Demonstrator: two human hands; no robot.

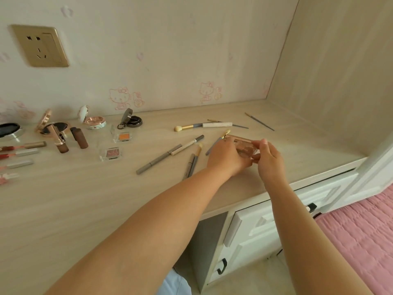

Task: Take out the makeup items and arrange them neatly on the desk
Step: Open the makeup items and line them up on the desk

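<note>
Desk (pixel 85 199) front edge lies lower right; left hand (pixel 225 158) and right hand (pixel 270 160) both grip the palette (pixel 244 146) right of centre.

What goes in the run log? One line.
left hand: holds palette | right hand: holds palette | desk: brushes, pencils loose

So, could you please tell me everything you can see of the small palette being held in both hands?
The palette is a small, flat, rectangular case, pinkish-brown with a rose-gold rim, and looks like clear plastic over shimmery pans. It is held over the right part of the desk, tilted a little. The left hand grips its left end and the right hand pinches its right end. Whether its underside touches the desk cannot be told. A small brush lies just behind it.
</note>
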